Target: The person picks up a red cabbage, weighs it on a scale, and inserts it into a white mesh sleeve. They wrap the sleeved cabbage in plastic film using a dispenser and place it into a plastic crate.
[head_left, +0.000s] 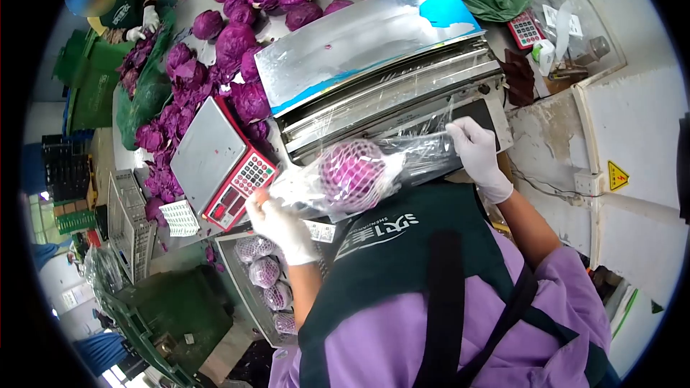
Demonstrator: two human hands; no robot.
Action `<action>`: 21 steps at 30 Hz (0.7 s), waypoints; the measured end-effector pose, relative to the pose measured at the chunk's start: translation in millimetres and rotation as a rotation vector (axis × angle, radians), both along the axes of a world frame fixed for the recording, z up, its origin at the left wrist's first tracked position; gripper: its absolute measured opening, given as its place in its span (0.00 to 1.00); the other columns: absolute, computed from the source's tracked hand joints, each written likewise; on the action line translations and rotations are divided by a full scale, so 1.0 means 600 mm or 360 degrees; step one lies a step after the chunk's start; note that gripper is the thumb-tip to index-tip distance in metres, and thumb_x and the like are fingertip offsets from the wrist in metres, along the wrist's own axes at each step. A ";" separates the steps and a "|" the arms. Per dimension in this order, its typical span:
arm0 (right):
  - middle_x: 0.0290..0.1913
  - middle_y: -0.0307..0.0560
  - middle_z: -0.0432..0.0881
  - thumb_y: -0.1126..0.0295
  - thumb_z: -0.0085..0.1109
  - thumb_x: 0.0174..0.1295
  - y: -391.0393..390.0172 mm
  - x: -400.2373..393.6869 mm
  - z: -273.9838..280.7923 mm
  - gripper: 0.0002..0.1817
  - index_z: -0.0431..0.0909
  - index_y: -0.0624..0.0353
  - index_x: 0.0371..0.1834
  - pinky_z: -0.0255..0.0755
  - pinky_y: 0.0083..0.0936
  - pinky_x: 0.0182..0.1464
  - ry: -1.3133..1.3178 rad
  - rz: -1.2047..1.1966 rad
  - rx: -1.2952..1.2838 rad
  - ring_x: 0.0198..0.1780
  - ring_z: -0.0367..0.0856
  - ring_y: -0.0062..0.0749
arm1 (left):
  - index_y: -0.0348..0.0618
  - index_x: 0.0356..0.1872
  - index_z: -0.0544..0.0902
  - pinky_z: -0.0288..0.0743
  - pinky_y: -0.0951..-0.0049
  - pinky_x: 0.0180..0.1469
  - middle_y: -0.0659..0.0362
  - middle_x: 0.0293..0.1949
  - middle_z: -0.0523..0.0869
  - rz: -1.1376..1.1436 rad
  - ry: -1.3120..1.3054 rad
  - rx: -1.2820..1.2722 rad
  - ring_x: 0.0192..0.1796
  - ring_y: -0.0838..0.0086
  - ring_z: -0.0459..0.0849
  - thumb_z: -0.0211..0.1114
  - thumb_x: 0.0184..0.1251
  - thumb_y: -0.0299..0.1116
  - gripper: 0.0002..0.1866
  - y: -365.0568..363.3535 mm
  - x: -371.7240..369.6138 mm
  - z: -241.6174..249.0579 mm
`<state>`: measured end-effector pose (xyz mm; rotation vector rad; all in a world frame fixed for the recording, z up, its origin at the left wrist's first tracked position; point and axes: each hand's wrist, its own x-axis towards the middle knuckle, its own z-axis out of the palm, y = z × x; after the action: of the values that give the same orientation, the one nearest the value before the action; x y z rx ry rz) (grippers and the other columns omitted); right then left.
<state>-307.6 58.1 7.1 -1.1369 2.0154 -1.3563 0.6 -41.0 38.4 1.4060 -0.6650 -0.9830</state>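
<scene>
A purple cabbage [352, 172] in a white foam net lies in clear plastic film in front of my body. My right hand [478, 154], in a white glove, pinches the clear plastic film [424, 154] and stretches it out to the right of the cabbage. On the other side, my gloved left hand [282, 228] is closed on the film's left end, near the scale's keypad; its fingertips are partly hidden. Just beyond the cabbage stands a metal film-wrapping machine [388, 93] with a silver and blue cover.
A red digital scale [237, 165] stands at the left. Below it, a crate [248, 291] holds several netted cabbages [264, 271]. Loose purple cabbages [236, 43] and leaves cover the far table. Upper left, a co-worker's gloved hands [147, 23] work over leaves. Green bins [176, 316] stand lower left.
</scene>
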 end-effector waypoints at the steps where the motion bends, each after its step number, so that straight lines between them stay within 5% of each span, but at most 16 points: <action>1: 0.18 0.37 0.73 0.71 0.62 0.67 0.005 0.006 -0.011 0.07 0.80 0.64 0.34 0.65 0.18 0.25 0.0065 0.0072 0.0005 0.21 0.69 0.13 | 0.45 0.36 0.72 0.51 0.83 0.17 0.71 0.20 0.65 -0.0027 0.0088 -0.0018 0.17 0.89 0.61 0.49 0.71 0.24 0.05 0.006 0.049 -0.018; 2: 0.18 0.32 0.72 0.71 0.61 0.68 0.007 0.011 -0.022 0.08 0.80 0.64 0.33 0.62 0.16 0.23 0.0130 0.0146 0.0007 0.21 0.66 0.09 | 0.45 0.36 0.73 0.52 0.83 0.16 0.71 0.19 0.65 0.0003 0.0083 0.0048 0.16 0.88 0.61 0.49 0.71 0.24 0.05 0.017 0.071 -0.017; 4: 0.18 0.39 0.74 0.71 0.62 0.67 0.005 0.026 -0.058 0.07 0.80 0.63 0.34 0.67 0.20 0.24 0.0092 0.0230 0.0042 0.19 0.71 0.17 | 0.44 0.37 0.74 0.52 0.82 0.15 0.71 0.19 0.66 0.0057 0.0072 0.0144 0.15 0.87 0.61 0.50 0.70 0.23 0.05 0.025 0.135 -0.073; 7: 0.22 0.51 0.78 0.67 0.63 0.65 -0.010 0.049 -0.101 0.07 0.81 0.59 0.35 0.73 0.31 0.27 0.0298 0.0386 0.0144 0.21 0.80 0.37 | 0.43 0.41 0.76 0.50 0.81 0.13 0.71 0.18 0.64 0.0052 0.0062 0.0483 0.13 0.88 0.59 0.52 0.69 0.24 0.06 -0.005 0.160 -0.153; 8: 0.22 0.51 0.78 0.67 0.63 0.65 -0.020 0.056 -0.100 0.07 0.81 0.59 0.35 0.73 0.31 0.27 0.0297 0.0402 0.0148 0.21 0.80 0.37 | 0.41 0.41 0.78 0.56 0.81 0.17 0.68 0.20 0.69 0.0032 -0.0059 0.0282 0.16 0.85 0.64 0.53 0.67 0.23 0.07 -0.026 0.171 -0.221; 9: 0.22 0.51 0.78 0.66 0.62 0.66 -0.034 0.063 -0.098 0.07 0.81 0.58 0.35 0.74 0.31 0.27 0.0647 0.0515 0.0093 0.23 0.81 0.37 | 0.37 0.38 0.78 0.72 0.72 0.42 0.59 0.31 0.78 -0.0117 -0.0923 0.0153 0.36 0.72 0.76 0.53 0.68 0.23 0.05 -0.044 0.163 -0.256; 10: 0.22 0.50 0.78 0.64 0.62 0.66 -0.048 0.069 -0.097 0.07 0.82 0.56 0.36 0.74 0.32 0.27 0.1004 0.0621 0.0027 0.25 0.83 0.38 | 0.37 0.37 0.77 0.70 0.68 0.53 0.56 0.37 0.80 -0.0349 -0.0918 0.0061 0.44 0.68 0.76 0.54 0.68 0.24 0.04 -0.045 0.106 -0.202; 11: 0.27 0.44 0.81 0.65 0.62 0.62 -0.056 0.075 -0.110 0.05 0.82 0.52 0.36 0.75 0.32 0.26 0.1059 0.0630 0.0158 0.28 0.84 0.34 | 0.39 0.37 0.77 0.71 0.69 0.47 0.55 0.34 0.80 -0.0521 -0.1219 -0.0148 0.39 0.72 0.75 0.56 0.70 0.26 0.03 -0.052 0.088 -0.226; 13: 0.31 0.36 0.80 0.65 0.62 0.58 -0.085 0.105 -0.124 0.06 0.81 0.47 0.37 0.74 0.27 0.24 0.1456 0.0846 -0.0221 0.28 0.83 0.28 | 0.39 0.35 0.74 0.67 0.71 0.28 0.59 0.22 0.75 -0.0750 -0.0853 0.0079 0.24 0.76 0.67 0.60 0.73 0.33 0.09 -0.063 0.077 -0.258; 14: 0.29 0.34 0.78 0.65 0.60 0.57 -0.103 0.135 -0.123 0.05 0.81 0.45 0.37 0.74 0.26 0.23 0.1453 0.0885 -0.0294 0.27 0.82 0.28 | 0.40 0.35 0.74 0.65 0.73 0.24 0.63 0.21 0.73 -0.0884 -0.0879 0.0165 0.22 0.80 0.66 0.60 0.74 0.35 0.10 -0.050 0.056 -0.200; 17: 0.26 0.37 0.80 0.65 0.57 0.60 -0.157 0.237 -0.147 0.03 0.79 0.47 0.34 0.75 0.27 0.24 0.1295 0.1042 -0.0399 0.26 0.83 0.30 | 0.44 0.37 0.75 0.65 0.79 0.22 0.68 0.22 0.72 -0.1121 -0.0150 0.0173 0.20 0.85 0.69 0.57 0.77 0.34 0.07 -0.057 0.081 -0.283; 18: 0.25 0.38 0.81 0.65 0.56 0.60 -0.167 0.260 -0.154 0.03 0.79 0.47 0.34 0.76 0.28 0.25 0.1216 0.1037 -0.0396 0.26 0.84 0.31 | 0.45 0.36 0.75 0.65 0.79 0.21 0.69 0.22 0.73 -0.0707 0.1145 0.0840 0.21 0.85 0.70 0.58 0.76 0.34 0.07 -0.050 0.080 -0.282; 20: 0.25 0.41 0.83 0.63 0.57 0.63 -0.171 0.263 -0.147 0.05 0.80 0.49 0.35 0.77 0.29 0.26 0.0921 0.1146 -0.0341 0.26 0.84 0.33 | 0.47 0.36 0.76 0.68 0.80 0.23 0.70 0.22 0.75 -0.0978 0.0251 0.0329 0.24 0.86 0.73 0.60 0.75 0.34 0.06 -0.039 0.067 -0.212; 21: 0.27 0.42 0.84 0.62 0.59 0.62 -0.178 0.270 -0.129 0.06 0.81 0.50 0.36 0.76 0.29 0.26 0.0754 0.1121 -0.0621 0.26 0.84 0.34 | 0.47 0.38 0.78 0.70 0.81 0.27 0.71 0.22 0.76 -0.0975 0.0463 0.0548 0.26 0.86 0.74 0.61 0.75 0.35 0.05 -0.029 0.059 -0.179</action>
<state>-145.7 -48.8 -70.0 -2.2488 1.3764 -1.1820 35.8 -58.1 -68.7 1.3314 -0.7458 -1.8198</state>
